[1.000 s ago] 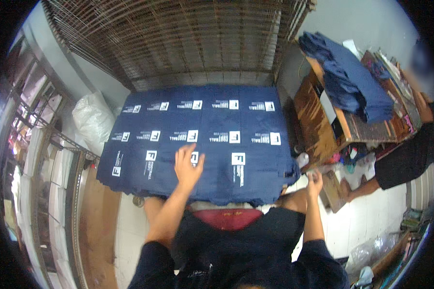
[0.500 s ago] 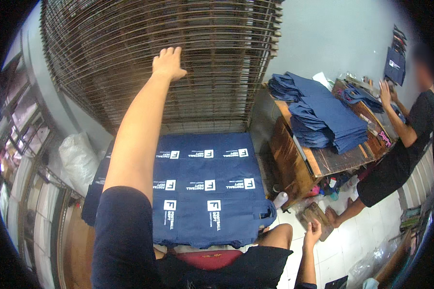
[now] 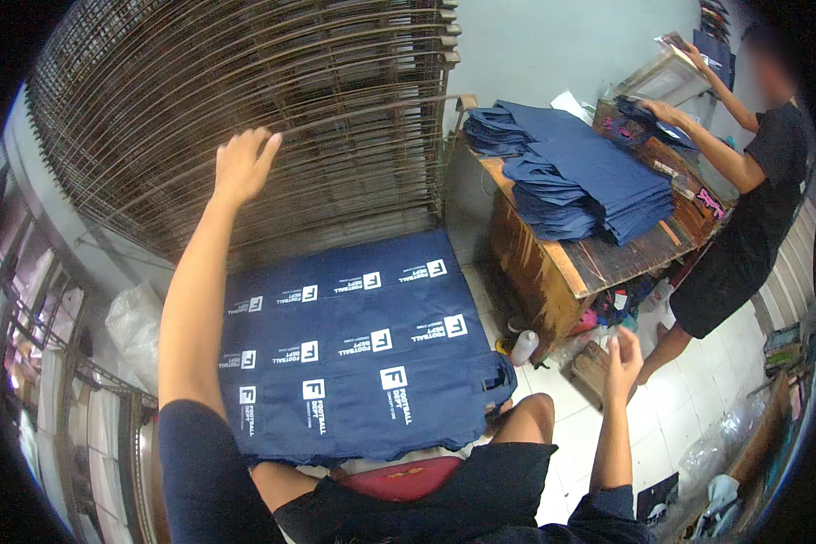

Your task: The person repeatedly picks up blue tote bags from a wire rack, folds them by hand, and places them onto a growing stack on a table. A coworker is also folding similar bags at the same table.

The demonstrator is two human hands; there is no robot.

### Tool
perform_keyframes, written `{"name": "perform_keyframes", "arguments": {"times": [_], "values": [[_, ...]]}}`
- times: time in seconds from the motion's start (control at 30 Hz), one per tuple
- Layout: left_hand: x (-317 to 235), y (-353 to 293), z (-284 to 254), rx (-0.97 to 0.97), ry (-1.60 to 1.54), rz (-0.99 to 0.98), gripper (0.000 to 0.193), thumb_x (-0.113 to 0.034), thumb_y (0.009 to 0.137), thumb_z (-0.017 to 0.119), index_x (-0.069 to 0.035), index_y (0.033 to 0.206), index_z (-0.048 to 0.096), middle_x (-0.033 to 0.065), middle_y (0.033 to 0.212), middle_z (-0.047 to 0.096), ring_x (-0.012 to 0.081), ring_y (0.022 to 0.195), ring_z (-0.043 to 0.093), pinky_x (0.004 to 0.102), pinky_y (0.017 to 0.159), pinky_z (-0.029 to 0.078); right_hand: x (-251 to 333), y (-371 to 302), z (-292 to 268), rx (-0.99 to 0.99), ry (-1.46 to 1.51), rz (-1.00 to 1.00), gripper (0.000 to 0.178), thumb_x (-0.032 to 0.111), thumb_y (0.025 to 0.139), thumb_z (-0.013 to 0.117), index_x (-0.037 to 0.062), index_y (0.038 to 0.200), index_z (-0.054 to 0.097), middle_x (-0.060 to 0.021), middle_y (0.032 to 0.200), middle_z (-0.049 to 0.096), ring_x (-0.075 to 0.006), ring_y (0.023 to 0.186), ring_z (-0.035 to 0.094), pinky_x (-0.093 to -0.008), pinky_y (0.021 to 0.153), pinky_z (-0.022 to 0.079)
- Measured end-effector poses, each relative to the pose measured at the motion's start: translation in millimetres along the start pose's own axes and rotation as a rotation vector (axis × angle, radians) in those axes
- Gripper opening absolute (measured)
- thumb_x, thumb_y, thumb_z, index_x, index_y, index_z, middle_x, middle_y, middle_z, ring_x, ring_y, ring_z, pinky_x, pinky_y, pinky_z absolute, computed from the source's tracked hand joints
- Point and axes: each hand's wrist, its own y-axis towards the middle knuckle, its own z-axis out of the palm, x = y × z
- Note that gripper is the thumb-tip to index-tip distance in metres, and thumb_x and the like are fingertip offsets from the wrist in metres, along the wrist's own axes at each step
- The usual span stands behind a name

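Note:
My left hand (image 3: 245, 165) is raised to the front of a tall rack of stacked wire shelves (image 3: 335, 68). Its fingers bend over the front bar of one wire shelf (image 3: 372, 112), whose right corner juts out from the stack. Below it, navy fabric pieces (image 3: 349, 313) with white prints lie overlapping in rows in front of my knees; a strap loop shows at their right edge. Off to the right, my right hand (image 3: 621, 365) hangs in the air above the floor, its fingers loosely curved and apart, with nothing in it.
A worn wooden table (image 3: 539, 263) at the right bears a thick stack of navy fabric (image 3: 589, 172). Behind it a co-worker (image 3: 752, 218) handles a framed screen (image 3: 666, 82). A white bottle (image 3: 524, 347) stands by the table's foot. Clear plastic bags (image 3: 136, 322) lie at the left.
My view has turned rightward. One wire shelf now juts from the rack at my left hand. My right hand has risen. The co-worker has taken hold of a framed screen.

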Motion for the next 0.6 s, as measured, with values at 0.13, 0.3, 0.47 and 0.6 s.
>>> {"name": "perform_keyframes", "arguments": {"times": [0.13,0.3,0.47,0.6], "values": [[-28.0,-76.9,-7.5,-0.069,-0.07,0.065,0.033,-0.035,0.092,0.046,-0.004,0.091,0.058,0.0142,0.092,0.058,0.033,0.091,0.053,0.0441,0.077,0.037,64.7,79.1,2.0,-0.099,0.231,-0.045,0.032,0.017,0.088,0.06,0.0015,0.115,0.055,-0.0063,0.095,0.06,-0.0084,0.078,0.055,-0.0203,0.06,0.044],[-77.9,-218.7,-20.3,0.04,-0.047,-0.039,0.018,-0.023,0.086,0.058,-0.005,0.086,0.056,0.0149,0.088,0.056,0.034,0.087,0.05,0.0456,0.076,0.035,74.5,203.2,26.1,-0.208,-0.274,-0.192,0.047,0.019,0.079,0.067,0.0136,0.123,0.052,-0.0117,0.109,0.055,-0.0203,0.088,0.06,-0.0323,0.076,0.049],[-130.5,-351.5,-6.5,0.327,-0.309,-0.202,0.026,-0.032,0.077,0.067,-0.007,0.078,0.063,0.0104,0.076,0.059,0.0305,0.078,0.053,0.0424,0.072,0.037,45.5,245.8,58.4,-0.119,-0.614,-0.175,0.047,0.021,0.073,0.063,0.0121,0.119,0.056,-0.0141,0.114,0.052,-0.0326,0.11,0.051,-0.0392,0.091,0.043],[-149.9,-425.1,47.1,0.45,-0.418,-0.151,0.046,-0.049,0.069,0.07,-0.005,0.081,0.065,0.0113,0.077,0.06,0.0303,0.078,0.056,0.0413,0.072,0.041,-15.1,298.7,44.4,-0.238,-0.142,0.188,0.037,0.039,0.075,0.058,0.0115,0.099,0.065,-0.0073,0.082,0.061,-0.0165,0.067,0.056,-0.0295,0.053,0.046]]}}
